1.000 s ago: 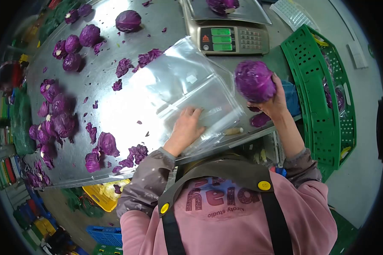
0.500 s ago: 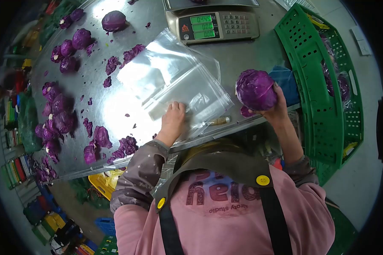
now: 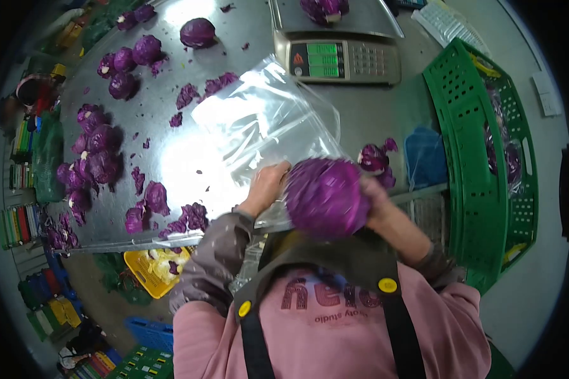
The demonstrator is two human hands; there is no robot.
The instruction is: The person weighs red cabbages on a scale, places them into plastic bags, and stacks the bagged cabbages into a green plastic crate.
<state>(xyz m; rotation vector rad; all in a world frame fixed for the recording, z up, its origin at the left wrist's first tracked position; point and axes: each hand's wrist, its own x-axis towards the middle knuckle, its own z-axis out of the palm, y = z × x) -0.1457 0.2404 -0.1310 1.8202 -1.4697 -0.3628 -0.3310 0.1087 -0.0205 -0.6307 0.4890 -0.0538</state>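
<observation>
A round red cabbage [image 3: 327,198], blurred by motion, is held up near the table's front edge. My right hand [image 3: 377,203] is closed around its right side, and the fingertips are partly hidden. My left hand [image 3: 267,187] has its fingers curled closed on the edge of a clear plastic bag [image 3: 310,123], right beside the cabbage. The stack of clear bags lies flat on the metal table [image 3: 376,104]. Behind my right hand lies a smaller piece of red cabbage [image 3: 374,158] with loose leaves.
A digital scale [image 3: 338,60] stands at the back, red cabbage [image 3: 325,9] on its pan. Several cabbages [image 3: 104,164] and torn leaves [image 3: 157,197] cover the left. A blue item [image 3: 425,155] and green crate [image 3: 471,158] are at right. A yellow basket [image 3: 146,278] sits below.
My right hand has brought the cabbage leftward and closer to my body, next to my left hand. The smaller cabbage piece behind it is now uncovered. The view has shifted slightly.
</observation>
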